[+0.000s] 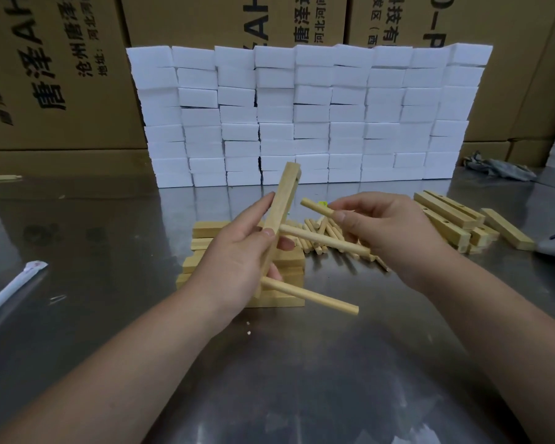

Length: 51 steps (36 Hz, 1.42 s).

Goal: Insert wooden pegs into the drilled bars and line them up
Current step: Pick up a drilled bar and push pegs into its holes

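Note:
My left hand (241, 251) grips a drilled wooden bar (282, 200), held tilted upright above the table. Two pegs stick out of the bar toward the right: a middle peg (324, 240) and a lower peg (314, 296). My right hand (385, 229) pinches a third peg (316, 208) between thumb and fingers, its free end pointing left, close to the bar's upper part but apart from it. A heap of loose pegs (321, 233) lies on the table behind my hands.
Finished bars (289, 261) lie stacked under my left hand. Several drilled bars (449, 216) are piled at the right. A wall of white foam blocks (308, 116) stands behind, cardboard boxes (45, 75) beyond it. A grey cloth (497, 169) lies far right, a wrapped stick (10, 290) at left.

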Each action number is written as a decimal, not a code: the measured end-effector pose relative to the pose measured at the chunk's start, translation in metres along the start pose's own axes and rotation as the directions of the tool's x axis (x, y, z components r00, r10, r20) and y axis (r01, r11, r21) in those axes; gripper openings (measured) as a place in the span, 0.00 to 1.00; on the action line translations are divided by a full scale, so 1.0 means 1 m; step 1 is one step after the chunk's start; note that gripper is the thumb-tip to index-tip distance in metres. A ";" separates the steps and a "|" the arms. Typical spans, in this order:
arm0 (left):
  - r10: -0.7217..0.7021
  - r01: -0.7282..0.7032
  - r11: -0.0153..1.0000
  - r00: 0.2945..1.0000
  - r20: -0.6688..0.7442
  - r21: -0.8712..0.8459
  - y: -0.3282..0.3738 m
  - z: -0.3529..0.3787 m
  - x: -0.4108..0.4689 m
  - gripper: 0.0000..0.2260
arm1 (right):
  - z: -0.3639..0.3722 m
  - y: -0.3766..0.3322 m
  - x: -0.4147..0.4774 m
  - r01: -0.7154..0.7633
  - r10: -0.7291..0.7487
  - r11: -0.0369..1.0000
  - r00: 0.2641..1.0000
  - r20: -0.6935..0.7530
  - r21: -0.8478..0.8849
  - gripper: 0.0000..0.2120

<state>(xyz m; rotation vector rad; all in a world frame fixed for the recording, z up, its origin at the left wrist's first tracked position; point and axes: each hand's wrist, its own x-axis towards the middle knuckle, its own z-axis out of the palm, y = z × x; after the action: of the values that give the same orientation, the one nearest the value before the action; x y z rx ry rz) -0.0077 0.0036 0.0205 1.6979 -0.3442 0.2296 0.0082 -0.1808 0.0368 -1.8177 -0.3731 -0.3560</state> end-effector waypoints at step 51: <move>-0.031 0.009 0.976 0.994 0.100 0.219 0.002 -0.001 -0.007 0.19 | 0.001 -0.006 -0.008 0.031 0.010 0.954 0.991 0.135 -0.299 0.12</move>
<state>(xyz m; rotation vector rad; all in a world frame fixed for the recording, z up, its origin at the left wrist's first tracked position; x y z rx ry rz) -0.0151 0.0046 0.0195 1.9339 -0.3893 0.1697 -0.0010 -0.1784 0.0382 -2.1464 -0.4414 -0.3094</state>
